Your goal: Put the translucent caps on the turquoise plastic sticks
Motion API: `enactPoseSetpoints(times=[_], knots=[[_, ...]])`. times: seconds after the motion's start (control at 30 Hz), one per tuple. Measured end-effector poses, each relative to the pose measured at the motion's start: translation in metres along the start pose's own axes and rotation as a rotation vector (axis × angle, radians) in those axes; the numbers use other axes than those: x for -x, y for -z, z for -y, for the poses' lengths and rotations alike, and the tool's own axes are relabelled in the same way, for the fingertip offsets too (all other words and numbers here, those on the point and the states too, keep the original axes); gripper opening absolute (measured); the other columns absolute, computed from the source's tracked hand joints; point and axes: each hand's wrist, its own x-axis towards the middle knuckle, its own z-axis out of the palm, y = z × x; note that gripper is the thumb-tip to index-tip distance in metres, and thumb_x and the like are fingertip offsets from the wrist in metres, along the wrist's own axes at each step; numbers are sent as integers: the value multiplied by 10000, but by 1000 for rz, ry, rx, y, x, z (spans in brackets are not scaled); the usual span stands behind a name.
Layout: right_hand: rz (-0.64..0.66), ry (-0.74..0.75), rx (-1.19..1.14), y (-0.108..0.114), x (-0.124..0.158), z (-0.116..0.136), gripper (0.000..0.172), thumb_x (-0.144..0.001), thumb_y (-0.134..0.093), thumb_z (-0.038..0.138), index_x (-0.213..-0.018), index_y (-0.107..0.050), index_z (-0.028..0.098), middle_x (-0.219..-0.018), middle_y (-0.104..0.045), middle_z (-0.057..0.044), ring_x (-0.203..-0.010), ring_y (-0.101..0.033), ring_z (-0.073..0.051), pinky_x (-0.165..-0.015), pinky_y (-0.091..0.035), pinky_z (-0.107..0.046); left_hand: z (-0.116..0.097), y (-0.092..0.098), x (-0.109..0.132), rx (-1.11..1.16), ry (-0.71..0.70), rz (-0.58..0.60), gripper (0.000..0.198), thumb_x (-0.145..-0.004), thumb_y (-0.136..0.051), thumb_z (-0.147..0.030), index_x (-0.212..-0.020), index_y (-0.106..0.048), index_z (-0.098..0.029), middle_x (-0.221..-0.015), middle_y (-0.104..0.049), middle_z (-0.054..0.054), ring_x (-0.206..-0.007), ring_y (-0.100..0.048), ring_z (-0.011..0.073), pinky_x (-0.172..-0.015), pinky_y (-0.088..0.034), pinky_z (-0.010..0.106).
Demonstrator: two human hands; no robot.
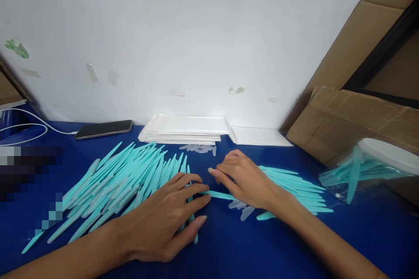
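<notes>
My left hand lies palm down with its fingers spread, over one upright-lying turquoise razor that looks like an eyebrow razor. Its fingertips reach the left end of another turquoise razor, which lies crosswise between my hands. My right hand hovers just behind that crosswise razor, fingers curled and thumb close to the index finger; whatever is between them is hidden. A big loose pile of razors spreads to the left, and a neater group of razors lies beyond my right wrist. Small translucent caps rest beneath my right hand.
More translucent caps lie before a stack of white packets. A single white packet sits beside it. A phone on a cable lies back left. At right, a clear jar holding razors lies tipped near a cardboard box.
</notes>
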Motion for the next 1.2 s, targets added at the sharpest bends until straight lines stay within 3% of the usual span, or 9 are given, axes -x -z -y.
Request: enactPoseSetpoints(times=[0.17,0.33,0.57,0.73,0.87,0.97,1.07,1.2], knots=[[74,33,-29,0,1,3,457,-1075,-406,314,-695,-624,180,-615,-613,19,-681,-558,-146,-896,-401,-364,2,-5,2,-34,28,19,375,-992,-473,-301,-1335,-582,-197,-1380,-626,75,-1333,-507,320,-1078,-477,550],[96,37,-72,1,2,10,432,-1065,-432,311,-744,-693,186,-668,-652,0,-728,-594,-162,-888,-409,-369,2,-8,4,-61,80,60,404,-1011,-452,-316,-1391,-530,-206,-1391,-614,73,-1390,-451,331,-1106,-449,589],[-12,22,-21,0,1,2,439,-1073,-412,320,-762,-689,180,-674,-661,1,-719,-597,-156,-905,-404,-373,2,-5,0,-34,79,30,323,-993,-484,-281,-1280,-618,-213,-1304,-639,96,-1305,-526,309,-1048,-513,506],[-105,-92,44,-2,1,-14,284,-1067,-426,302,-1121,-691,217,-1113,-731,-38,-1071,-624,-205,-1016,-398,-406,4,-8,2,-45,109,42,364,-1007,-465,-300,-1351,-575,-264,-1381,-611,78,-1299,-564,301,-1077,-489,546],[-17,-163,43,-8,5,-26,410,-1079,-364,361,-1441,-507,234,-1437,-588,-50,-1410,-430,-244,-1159,-318,-473,5,-9,2,-59,145,77,346,-1032,-411,-324,-1329,-574,-254,-1429,-586,74,-1366,-509,304,-1110,-458,576],[56,-167,49,-12,7,-33,485,-1088,-303,386,-1539,-377,225,-1491,-538,-71,-1480,-333,-244,-1194,-280,-509,5,-7,1,-99,168,96,327,-1039,-389,-337,-1268,-600,-236,-1430,-583,82,-1418,-440,321,-1098,-466,592],[5,-143,103,-11,6,-36,451,-1087,-314,325,-1512,-422,222,-1446,-582,-78,-1440,-404,-230,-1196,-282,-498,2,-5,2,-133,146,75,346,-1034,-395,-327,-1311,-577,-226,-1458,-558,87,-1450,-388,325,-1097,-468,586],[-66,-178,164,9,5,-47,321,-1052,-424,264,-1284,-640,214,-1267,-699,-67,-1228,-602,-250,-1108,-374,-483,-8,-1,5,-145,-16,88,493,-1004,-440,-336,-1486,-422,-233,-1552,-459,55,-1474,-343,319,-1119,-450,564]])
